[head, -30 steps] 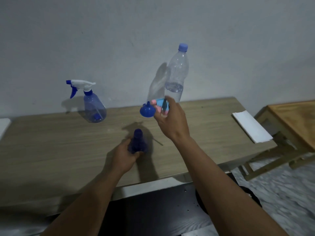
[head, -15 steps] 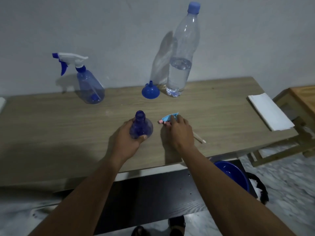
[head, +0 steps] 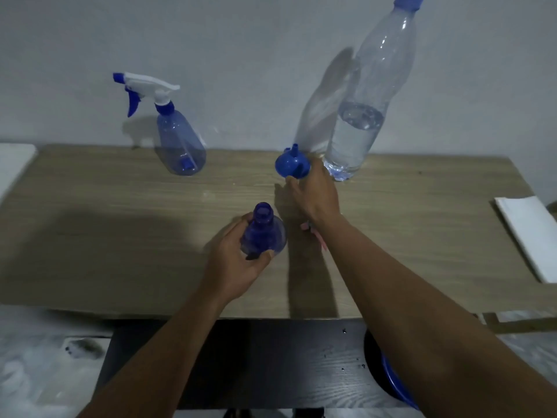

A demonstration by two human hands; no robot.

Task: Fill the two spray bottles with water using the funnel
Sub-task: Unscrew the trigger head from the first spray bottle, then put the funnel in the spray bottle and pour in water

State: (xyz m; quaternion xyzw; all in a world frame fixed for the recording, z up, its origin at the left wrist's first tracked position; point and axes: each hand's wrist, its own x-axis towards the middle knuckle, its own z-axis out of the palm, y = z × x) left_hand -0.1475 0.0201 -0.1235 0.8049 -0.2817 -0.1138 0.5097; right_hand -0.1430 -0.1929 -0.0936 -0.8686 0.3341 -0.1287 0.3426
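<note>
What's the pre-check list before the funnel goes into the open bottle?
1. Open bottle uncapped, upright: ok.
2. Left hand steadies it: ok.
3. Right hand on funnel: touching, firm grip cannot tell.
4. Funnel orientation: spout up, needs flipping, not ok.
5. Water bottle has water: ok; cap still on, not ok.
6. Second spray bottle opened: not ok, trigger head on.

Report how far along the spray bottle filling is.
Done: the near spray bottle is uncapped, neck open, steadied by the left hand. In hand: the right hand is closing on the funnel beside the water bottle. Left: seat the funnel, pour, then uncap and fill the far spray bottle, which looks empty.
</note>
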